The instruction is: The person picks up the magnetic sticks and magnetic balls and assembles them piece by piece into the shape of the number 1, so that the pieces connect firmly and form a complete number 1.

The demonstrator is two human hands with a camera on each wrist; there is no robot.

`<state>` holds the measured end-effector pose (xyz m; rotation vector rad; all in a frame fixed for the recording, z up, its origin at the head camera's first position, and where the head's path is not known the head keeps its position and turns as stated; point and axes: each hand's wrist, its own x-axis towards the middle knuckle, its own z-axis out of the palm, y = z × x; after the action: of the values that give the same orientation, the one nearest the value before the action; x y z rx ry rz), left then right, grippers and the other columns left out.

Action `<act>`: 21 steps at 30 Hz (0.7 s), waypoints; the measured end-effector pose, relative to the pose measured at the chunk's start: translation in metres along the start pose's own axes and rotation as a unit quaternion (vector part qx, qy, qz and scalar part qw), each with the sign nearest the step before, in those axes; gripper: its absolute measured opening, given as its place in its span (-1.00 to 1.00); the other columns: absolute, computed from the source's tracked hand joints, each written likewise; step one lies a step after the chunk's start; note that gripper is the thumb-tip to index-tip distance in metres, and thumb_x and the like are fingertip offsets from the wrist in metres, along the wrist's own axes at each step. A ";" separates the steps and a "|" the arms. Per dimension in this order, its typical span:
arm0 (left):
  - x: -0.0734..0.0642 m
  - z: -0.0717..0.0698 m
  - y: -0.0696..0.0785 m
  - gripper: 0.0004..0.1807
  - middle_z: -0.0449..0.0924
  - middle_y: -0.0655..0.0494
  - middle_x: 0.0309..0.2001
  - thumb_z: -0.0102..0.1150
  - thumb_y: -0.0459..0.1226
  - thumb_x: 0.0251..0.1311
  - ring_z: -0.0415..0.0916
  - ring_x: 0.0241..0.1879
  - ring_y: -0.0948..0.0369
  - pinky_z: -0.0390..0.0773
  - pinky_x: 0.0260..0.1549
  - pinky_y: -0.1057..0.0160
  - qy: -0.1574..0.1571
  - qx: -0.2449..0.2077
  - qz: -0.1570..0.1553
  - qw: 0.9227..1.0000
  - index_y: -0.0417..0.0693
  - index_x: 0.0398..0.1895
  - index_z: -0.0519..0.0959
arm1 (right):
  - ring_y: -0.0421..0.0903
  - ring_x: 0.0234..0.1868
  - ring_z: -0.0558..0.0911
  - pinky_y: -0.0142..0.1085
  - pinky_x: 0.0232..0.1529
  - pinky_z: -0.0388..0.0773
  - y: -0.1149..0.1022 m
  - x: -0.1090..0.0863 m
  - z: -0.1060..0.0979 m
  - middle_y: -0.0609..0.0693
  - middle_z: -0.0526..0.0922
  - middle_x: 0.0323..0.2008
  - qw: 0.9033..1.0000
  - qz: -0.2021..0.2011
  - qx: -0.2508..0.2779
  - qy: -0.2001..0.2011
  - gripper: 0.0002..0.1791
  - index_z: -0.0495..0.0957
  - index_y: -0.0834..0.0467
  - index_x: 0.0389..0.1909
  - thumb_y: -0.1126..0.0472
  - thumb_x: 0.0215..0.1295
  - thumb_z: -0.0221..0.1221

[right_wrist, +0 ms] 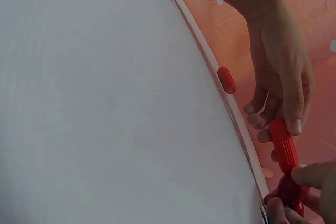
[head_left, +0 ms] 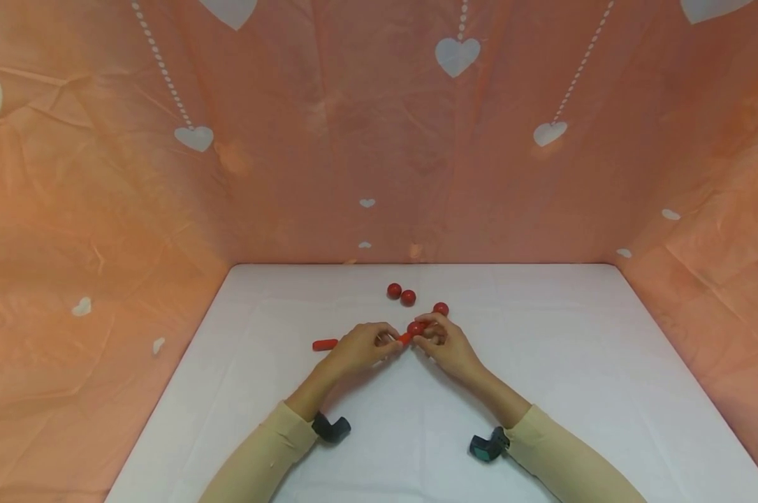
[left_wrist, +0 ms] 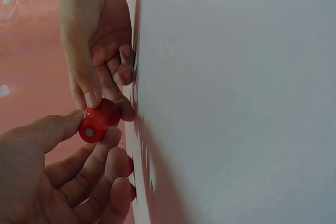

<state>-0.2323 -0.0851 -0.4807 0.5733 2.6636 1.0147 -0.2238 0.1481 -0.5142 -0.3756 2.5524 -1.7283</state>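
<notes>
An orange cloth with pale hearts [head_left: 278,195] is surrounding the white counter [head_left: 573,335] at its back, left and right edges. Around mid-counter, the fingers of the left hand [head_left: 361,346] are pinching a red stick [head_left: 405,339] near one end, while those of the right hand [head_left: 450,353] are gripping the red ball [head_left: 415,328] at its other end. The stick is lying directly between the two sets of fingers, its long axis slanting from the left hand up toward the back right corner; its free end is facing the left palm, showing a small pale disc. Beyond the ball, another red piece is peeking out, mostly hidden by the right fingers, and a farther ball [head_left: 441,308] is sitting along the same slant, nearer the right hand; whether they are all joined, the pictures are not showing. Farther out, a loose stick [head_left: 325,345] is resting beside the left hand, toward the left edge, pointing roughly along the back edge, and two loose balls [head_left: 401,294] are waiting close together nearer the back edge.
</notes>
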 end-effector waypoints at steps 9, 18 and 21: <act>-0.001 -0.003 0.001 -0.72 0.73 0.25 -0.20 0.33 0.01 0.48 0.61 -0.11 0.19 0.63 -0.12 0.11 -0.007 0.000 0.003 1.000 0.13 0.08 0.74 | -0.11 -0.37 0.59 -0.41 -0.39 0.56 0.002 0.001 -0.001 0.11 0.73 -0.19 1.000 -0.019 -0.009 0.004 -0.56 0.60 0.18 0.27 0.33 0.41 0.40; 0.006 -0.017 -0.002 -0.75 0.75 0.20 -0.12 0.23 -0.02 0.55 0.65 -0.11 0.19 0.66 -0.10 0.09 0.017 0.010 -0.009 1.000 0.13 0.08 0.72 | -0.15 -0.35 0.59 -0.40 -0.42 0.54 0.005 0.002 0.001 0.09 0.75 -0.17 1.000 -0.008 -0.009 0.010 -0.58 0.62 0.15 0.23 0.31 0.40 0.41; 0.012 -0.022 -0.004 -0.78 0.76 0.19 -0.10 0.26 -0.05 0.54 0.67 -0.09 0.18 0.66 -0.05 0.07 0.030 0.021 -0.003 0.999 0.11 0.06 0.72 | -0.12 -0.32 0.60 -0.39 -0.42 0.56 0.004 0.002 0.001 0.07 0.74 -0.16 1.000 0.002 -0.010 0.009 -0.59 0.62 0.11 0.23 0.29 0.40 0.42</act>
<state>-0.2514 -0.0951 -0.4684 0.5530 2.7430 0.9908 -0.2263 0.1485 -0.5181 -0.3587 2.5822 -1.7145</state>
